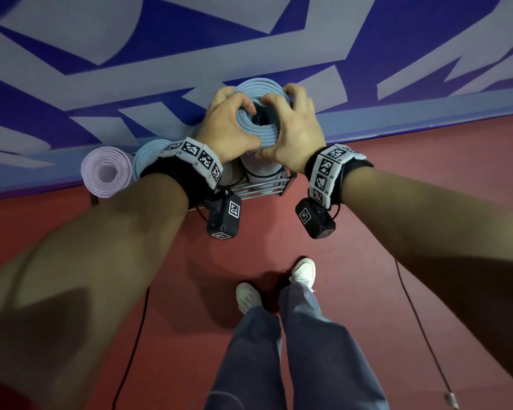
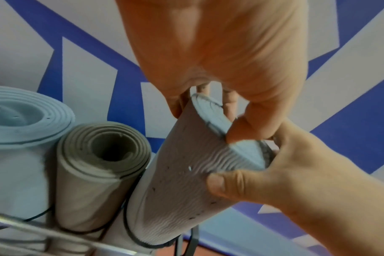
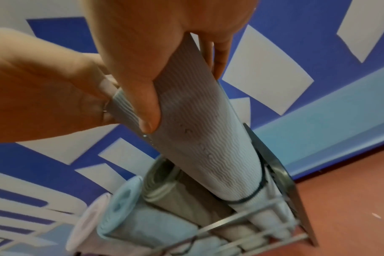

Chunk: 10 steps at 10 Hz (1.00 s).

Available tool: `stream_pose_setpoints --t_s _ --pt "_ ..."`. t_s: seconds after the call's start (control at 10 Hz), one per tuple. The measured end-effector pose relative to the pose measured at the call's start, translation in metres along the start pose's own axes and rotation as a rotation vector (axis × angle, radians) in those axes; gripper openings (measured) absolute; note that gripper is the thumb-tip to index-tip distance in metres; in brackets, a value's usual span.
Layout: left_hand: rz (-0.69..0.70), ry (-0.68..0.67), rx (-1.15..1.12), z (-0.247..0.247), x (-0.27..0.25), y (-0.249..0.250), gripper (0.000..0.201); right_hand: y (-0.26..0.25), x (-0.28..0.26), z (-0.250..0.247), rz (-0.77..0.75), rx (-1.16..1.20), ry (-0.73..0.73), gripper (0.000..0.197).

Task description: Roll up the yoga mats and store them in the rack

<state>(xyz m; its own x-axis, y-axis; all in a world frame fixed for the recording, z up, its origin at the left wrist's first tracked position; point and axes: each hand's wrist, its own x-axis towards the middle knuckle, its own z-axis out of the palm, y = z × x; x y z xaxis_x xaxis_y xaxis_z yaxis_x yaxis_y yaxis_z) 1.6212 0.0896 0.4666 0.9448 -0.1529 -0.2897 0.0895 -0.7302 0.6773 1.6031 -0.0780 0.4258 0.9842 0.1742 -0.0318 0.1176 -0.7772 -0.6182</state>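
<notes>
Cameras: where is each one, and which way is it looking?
Head: on the head, looking down at both hands gripping the blue mat over the rack; arms, legs and shoes show.
Left wrist: on the left wrist, looking along the left hand at the mat.
Right wrist: on the right wrist, looking down the mat into the rack.
Shared: mat and rack.

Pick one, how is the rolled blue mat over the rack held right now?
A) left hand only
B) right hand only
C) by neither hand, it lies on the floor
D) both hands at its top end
D: the left hand and right hand both curl round the top end of the blue mat, whose lower end sits in the rack.
</notes>
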Motion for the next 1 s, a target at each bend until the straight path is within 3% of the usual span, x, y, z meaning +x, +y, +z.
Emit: stream_pose_setpoints --t_s 0.2,0.3,0.5,0.6,0.8,1.0 --pt "-0.008 -0.089 0.129 0.032 -0.013 -0.039 0.053 0.029 -0.017 0.039 0.013 0.002 -0.119 0.098" --pt "0.002 -0.047 0.12 0.041 -0.008 -0.05 0.051 0.031 -0.011 0.047 0.023 -0.002 -0.148 0.097" --pt "-0.044 -0.121 0.145 0.06 0.0 -0.067 0.047 0.054 -0.006 0.063 0.132 -0.102 -0.281 0.066" --pt "-0.08 -0.212 0.185 0.074 0.002 -0.075 0.051 0.063 -0.01 0.072 0.122 -0.205 -0.404 0.072" --pt "-0.134 -0.253 0.226 0.085 -0.001 -0.085 0.05 0.069 -0.021 0.083 0.177 -0.205 -0.476 0.081" --pt "-0.154 -0.188 0.218 0.07 -0.012 -0.073 0.046 0.05 -0.017 0.061 0.249 -0.085 -0.533 0.077"
